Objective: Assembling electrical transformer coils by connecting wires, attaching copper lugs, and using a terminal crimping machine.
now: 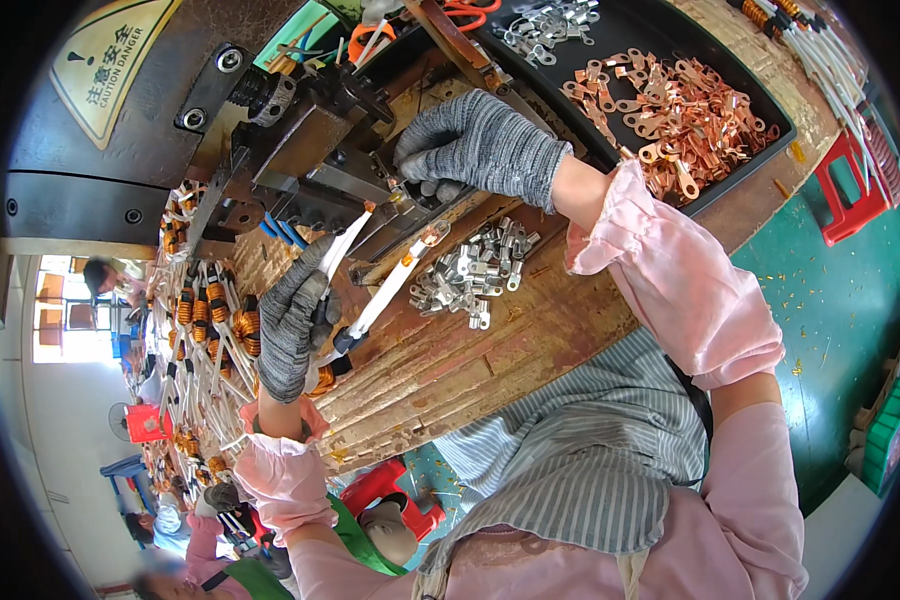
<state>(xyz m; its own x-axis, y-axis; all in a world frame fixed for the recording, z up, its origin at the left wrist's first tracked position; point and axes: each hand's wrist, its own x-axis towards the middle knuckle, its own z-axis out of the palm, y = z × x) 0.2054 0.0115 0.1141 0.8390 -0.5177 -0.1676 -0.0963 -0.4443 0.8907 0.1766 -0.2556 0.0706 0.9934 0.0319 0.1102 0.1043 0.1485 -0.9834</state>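
My left hand (295, 315), in a grey knitted glove, is closed around a white-sleeved wire lead (346, 244) whose bare copper tip points at the press tooling (310, 150). A second white lead (382, 296), with a metal lug and an orange band at its end, slants beside it over the bench. Part of a copper-wound coil (322, 380) shows below that hand. My right hand (480, 150), gloved too, has its fingers curled together at the tooling's right side. What they pinch, if anything, is hidden. Silver terminal lugs (475, 270) lie piled on the bench just below it.
A black tray (770, 150) at the upper right holds copper lugs (695, 120) and silver lugs (550, 30). Many coils with white leads (210, 310) crowd the left. The dark press body (90, 195) stands upper left. Red stools (850, 190) and other people (170, 525) are beyond the bench.
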